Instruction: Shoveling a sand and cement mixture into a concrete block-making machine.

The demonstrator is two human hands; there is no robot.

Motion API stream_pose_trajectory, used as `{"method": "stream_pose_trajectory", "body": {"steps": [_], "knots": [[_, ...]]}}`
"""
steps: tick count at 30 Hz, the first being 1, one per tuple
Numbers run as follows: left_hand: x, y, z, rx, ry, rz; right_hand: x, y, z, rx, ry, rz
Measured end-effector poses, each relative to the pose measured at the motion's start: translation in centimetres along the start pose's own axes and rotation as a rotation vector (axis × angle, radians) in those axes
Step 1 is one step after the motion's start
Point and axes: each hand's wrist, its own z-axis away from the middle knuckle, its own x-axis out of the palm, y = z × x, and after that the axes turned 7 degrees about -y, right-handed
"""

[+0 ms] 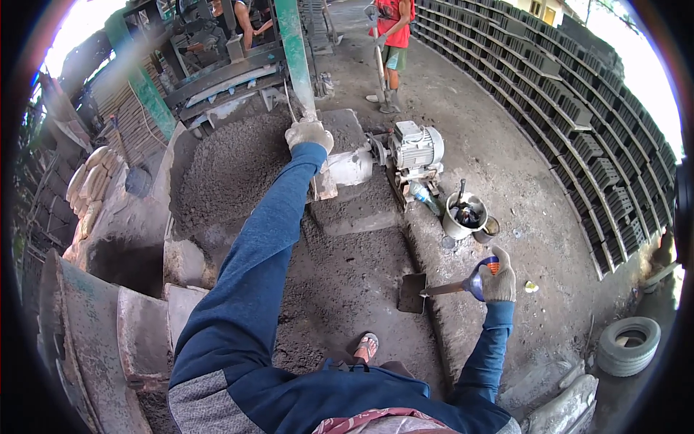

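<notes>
My left hand (309, 135), in a pale knit work glove, reaches far forward to the foot of a green-and-white metal post (295, 51); whether its fingers grip anything there is hidden. On the right, my gloved right hand (497, 276) is closed around the blue and orange D-handle of a shovel (447, 289). The shovel's flat metal blade (412, 293) points left, over the edge of the sunken floor. Damp grey concrete mix (233, 163) fills a trough beyond my left forearm, and more loose mix (347, 260) covers the floor between my arms.
An electric motor (417, 146) stands ahead, near a plastic bottle (425, 198) and a bucket (464, 217). A person in red (391, 32) holds a long-handled tool at the top; another person is partly visible behind machinery. Racks of concrete blocks (547, 97) and tires (629, 347) are at right.
</notes>
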Motion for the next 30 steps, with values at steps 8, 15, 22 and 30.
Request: {"method": "stream_pose_trajectory", "body": {"steps": [8,15,22,30], "knots": [[0.4,-0.1,-0.6,0.031,-0.109,-0.045,-0.7,0.6,0.7,0.151,0.002,0.094],[0.2,0.2,-0.3,0.060,-0.089,-0.049,-0.9,0.5,0.9,0.146,0.000,0.117],[1.3,0.0,-0.4,0.067,0.040,-0.076,-1.0,-1.2,0.7,0.276,-0.093,0.303],[1.4,0.1,-0.2,0.107,0.060,-0.089,-0.5,-1.2,-1.6,0.320,-0.082,0.419]]}}
